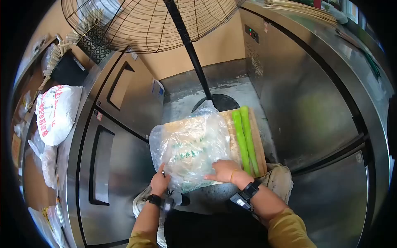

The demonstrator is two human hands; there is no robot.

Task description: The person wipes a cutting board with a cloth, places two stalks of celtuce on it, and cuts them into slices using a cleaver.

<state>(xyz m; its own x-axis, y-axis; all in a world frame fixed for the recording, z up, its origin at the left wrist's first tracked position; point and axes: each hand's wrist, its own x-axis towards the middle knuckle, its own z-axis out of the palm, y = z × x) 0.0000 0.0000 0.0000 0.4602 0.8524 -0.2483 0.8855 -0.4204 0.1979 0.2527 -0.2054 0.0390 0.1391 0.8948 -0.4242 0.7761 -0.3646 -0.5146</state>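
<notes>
A clear plastic bag (pixel 188 146) with green print, holding pale contents, lies on a wooden cutting board (pixel 257 140). My left hand (pixel 159 181) grips the bag's near left edge. Flat on the bag's near right corner rests my right hand (pixel 225 170), fingers spread. Two long green stalks (pixel 245 136) lie side by side on the right part of the board, just beyond my right hand. Both wrists wear black bands.
Stainless steel fridge cabinets stand to the left (pixel 107 165) and right (pixel 314 107). A standing fan's black pole (pixel 194 58) and base (pixel 219 101) rise behind the board. A white printed sack (pixel 56 111) lies on the left cabinet top.
</notes>
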